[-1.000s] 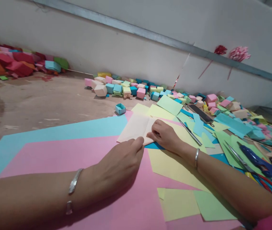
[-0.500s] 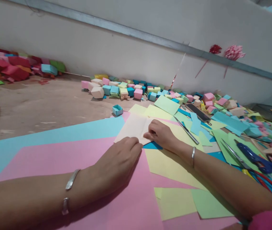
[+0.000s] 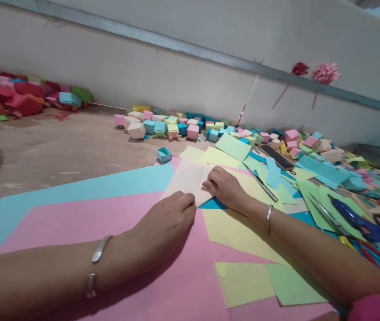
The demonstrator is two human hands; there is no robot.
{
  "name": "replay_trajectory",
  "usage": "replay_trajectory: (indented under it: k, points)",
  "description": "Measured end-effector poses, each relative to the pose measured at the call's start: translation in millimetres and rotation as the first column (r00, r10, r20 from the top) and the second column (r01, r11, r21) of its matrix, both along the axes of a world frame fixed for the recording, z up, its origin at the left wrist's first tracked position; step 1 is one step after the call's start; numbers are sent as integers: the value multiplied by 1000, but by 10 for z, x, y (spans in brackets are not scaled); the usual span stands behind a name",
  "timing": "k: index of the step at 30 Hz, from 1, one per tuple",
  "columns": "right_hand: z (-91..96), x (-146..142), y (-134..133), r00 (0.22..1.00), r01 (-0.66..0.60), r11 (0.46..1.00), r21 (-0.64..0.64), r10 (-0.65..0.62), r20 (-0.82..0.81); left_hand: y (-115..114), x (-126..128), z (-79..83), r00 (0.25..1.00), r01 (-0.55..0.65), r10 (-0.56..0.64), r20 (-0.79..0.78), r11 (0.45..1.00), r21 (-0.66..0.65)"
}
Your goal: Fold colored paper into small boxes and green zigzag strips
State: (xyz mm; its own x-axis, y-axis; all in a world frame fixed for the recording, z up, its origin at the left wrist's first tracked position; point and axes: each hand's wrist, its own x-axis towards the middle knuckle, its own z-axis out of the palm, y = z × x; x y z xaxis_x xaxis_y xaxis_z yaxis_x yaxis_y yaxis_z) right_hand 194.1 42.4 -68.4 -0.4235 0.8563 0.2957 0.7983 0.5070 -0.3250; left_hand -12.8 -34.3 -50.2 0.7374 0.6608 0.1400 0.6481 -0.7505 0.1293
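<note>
In the head view, a pale-cream paper sheet [image 3: 181, 180] was seen at centre, touched by the curled left hand [image 3: 166, 223] at seven o'clock and curled right hand [image 3: 226, 185] at three; any grip could not be confirmed. A small light-blue paper box [image 3: 164, 154] was seen at ten.

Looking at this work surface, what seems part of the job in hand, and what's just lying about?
In hand, it seems:
pale sheet, with the left hand and right hand at it

Lying about, not handled:
blue-handled scissors
slim silver tool
small open blue box
pink flower
red flower
</note>
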Motion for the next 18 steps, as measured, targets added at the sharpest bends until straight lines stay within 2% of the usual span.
replay_trajectory:
  k: [3,6,9,10,12,14,16,18]
  points:
    - [-22,-6,-7,1000,1,1000,28,-1,2,-12,-7,3,1000,13,-13,21,1000,4]
    - [-22,31,-16,990,-40,998,48,46,-132,-14,-35,6,995,-14,11,100,1000,27]
    - [54,133,-24,926,-228,973,-29,208,-315,32,-60,8,989,-33,26,149,998,45]
    - [93,179,-23,891,-332,939,-85,283,-354,55,-64,9,989,-33,27,144,999,36]
    - [174,280,-10,808,-532,823,-197,424,-409,99,-67,13,993,-30,29,110,1000,7]
    - [237,377,12,748,-631,725,-275,476,-461,121,-65,16,997,-26,25,74,1000,7]
    - [268,450,36,735,-647,689,-328,448,-510,114,-62,18,999,-22,20,47,999,35]
    - [268,483,52,749,-630,689,-360,414,-518,87,-59,20,999,-12,10,35,998,62]
